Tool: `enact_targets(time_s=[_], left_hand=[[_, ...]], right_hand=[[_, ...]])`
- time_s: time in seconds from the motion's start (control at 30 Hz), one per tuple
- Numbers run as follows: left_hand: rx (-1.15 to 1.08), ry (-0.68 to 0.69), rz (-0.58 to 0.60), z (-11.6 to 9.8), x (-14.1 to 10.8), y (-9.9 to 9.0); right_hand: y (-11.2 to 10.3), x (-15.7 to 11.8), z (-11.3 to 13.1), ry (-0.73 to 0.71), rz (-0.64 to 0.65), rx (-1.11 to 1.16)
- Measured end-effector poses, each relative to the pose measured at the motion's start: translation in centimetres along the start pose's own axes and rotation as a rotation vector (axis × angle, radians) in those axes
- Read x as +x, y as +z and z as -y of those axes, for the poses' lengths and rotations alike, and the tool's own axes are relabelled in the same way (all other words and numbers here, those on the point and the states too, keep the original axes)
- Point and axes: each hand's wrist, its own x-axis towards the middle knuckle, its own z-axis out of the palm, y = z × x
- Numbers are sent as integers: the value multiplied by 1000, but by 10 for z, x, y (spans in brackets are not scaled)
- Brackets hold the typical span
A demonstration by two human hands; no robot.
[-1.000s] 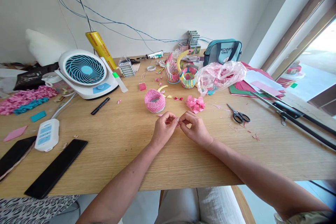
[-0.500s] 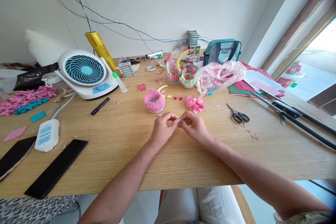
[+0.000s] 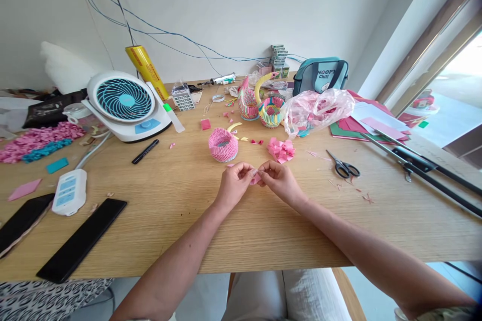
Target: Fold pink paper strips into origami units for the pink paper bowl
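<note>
My left hand [image 3: 235, 185] and my right hand [image 3: 280, 182] meet above the wooden table [image 3: 169, 220], their fingertips pinching a small pink paper piece [image 3: 256, 178] from both sides. Most of that piece is hidden by my fingers. Just beyond my left hand stands a pink folded-paper bowl [image 3: 223, 144]. A loose heap of pink paper strips [image 3: 280, 150] lies beyond my right hand. Farther back are a multicoloured folded-paper swan body [image 3: 247, 104] and a striped folded-paper basket [image 3: 270, 112].
Steel scissors [image 3: 342, 170] lie to the right, with paper scraps scattered nearby. A white fan [image 3: 124, 105], black marker [image 3: 145, 151], power strip [image 3: 69, 192] and two black phones sit to the left. A pink-filled plastic bag [image 3: 316, 113] rests on coloured paper sheets at back right.
My fingertips have closed in on the small pink paper, which now shows more clearly between my hands. The view has shifted slightly.
</note>
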Motion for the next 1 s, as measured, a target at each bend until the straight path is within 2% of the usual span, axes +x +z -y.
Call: enact_targets(time_s=[0.23, 1.0], left_hand=[[94, 51, -30, -1, 0, -1], [232, 162, -3, -4, -1, -1]], right_hand=[[0, 0, 4, 67, -5, 23], [0, -1, 3, 13, -11, -56]])
